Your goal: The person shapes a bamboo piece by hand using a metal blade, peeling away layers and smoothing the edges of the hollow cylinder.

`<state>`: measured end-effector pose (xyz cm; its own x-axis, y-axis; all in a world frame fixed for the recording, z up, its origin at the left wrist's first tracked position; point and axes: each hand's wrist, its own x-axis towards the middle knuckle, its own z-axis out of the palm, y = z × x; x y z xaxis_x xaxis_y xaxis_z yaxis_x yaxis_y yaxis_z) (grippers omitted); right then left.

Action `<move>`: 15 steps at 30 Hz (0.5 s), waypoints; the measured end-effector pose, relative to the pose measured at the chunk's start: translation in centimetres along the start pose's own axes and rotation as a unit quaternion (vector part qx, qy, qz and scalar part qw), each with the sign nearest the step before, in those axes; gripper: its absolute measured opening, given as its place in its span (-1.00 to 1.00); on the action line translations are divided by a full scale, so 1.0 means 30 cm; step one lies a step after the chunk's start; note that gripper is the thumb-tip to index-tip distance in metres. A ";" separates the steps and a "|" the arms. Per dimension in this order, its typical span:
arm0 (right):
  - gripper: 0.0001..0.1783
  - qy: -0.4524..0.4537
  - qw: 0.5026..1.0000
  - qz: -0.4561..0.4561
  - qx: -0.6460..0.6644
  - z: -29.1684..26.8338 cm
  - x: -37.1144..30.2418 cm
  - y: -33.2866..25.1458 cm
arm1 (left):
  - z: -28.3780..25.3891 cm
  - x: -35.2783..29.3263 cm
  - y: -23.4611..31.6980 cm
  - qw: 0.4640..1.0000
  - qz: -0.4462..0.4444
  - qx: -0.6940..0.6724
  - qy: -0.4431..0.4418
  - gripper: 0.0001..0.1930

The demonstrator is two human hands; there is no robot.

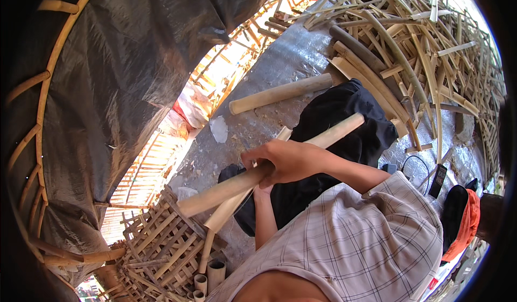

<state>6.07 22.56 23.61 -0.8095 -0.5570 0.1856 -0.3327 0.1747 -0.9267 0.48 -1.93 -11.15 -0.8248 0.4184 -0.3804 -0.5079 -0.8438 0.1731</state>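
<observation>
My right hand is closed over a long pale bamboo pole that slants from lower left to upper right above a black cloth. A second, thinner bamboo piece lies under the pole and crosses it at the grip. My left hand comes up from below; it is mostly hidden under the right hand, and its fingers press on the pole from beneath. A plaid sleeve covers my right arm.
Another bamboo pole lies on the grey ground beyond. A big heap of bamboo strips fills the upper right. A black tarp on a bamboo frame stands left. A woven lattice and short bamboo tubes sit at lower left.
</observation>
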 end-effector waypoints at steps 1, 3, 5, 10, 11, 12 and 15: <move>-0.56 0.017 0.999 0.021 -0.044 0.011 0.017 -0.007 | 0.004 0.009 0.002 1.000 0.000 -0.003 -0.005 -0.52; -0.56 0.018 0.996 0.033 -0.076 0.023 0.041 -0.017 | 0.003 0.012 -0.004 1.000 -0.004 -0.006 -0.012 -0.54; -0.54 0.005 0.999 0.034 -0.026 0.022 0.050 -0.050 | -0.005 0.009 -0.007 1.000 -0.018 -0.004 -0.010 -0.55; -0.50 0.013 0.999 -0.020 -0.028 0.042 -0.002 -0.034 | -0.023 0.007 -0.012 0.998 -0.068 -0.001 -0.004 -0.59; -0.52 0.009 0.999 -0.035 -0.039 0.044 -0.016 -0.029 | -0.027 0.007 -0.012 0.997 -0.074 -0.001 -0.001 -0.60; -0.53 0.009 0.998 -0.046 -0.051 0.040 -0.037 -0.035 | -0.027 0.008 -0.022 0.996 -0.084 0.000 0.000 -0.61; -0.49 -0.003 0.995 0.023 -0.093 0.040 -0.060 -0.075 | -0.036 0.008 -0.015 0.996 -0.094 0.002 0.008 -0.63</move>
<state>8.86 22.20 24.98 -0.8233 -0.5498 0.1408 -0.3787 0.3473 -0.8579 0.77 -1.81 -12.29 -0.7117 0.5632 -0.4198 -0.6534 -0.7502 0.1013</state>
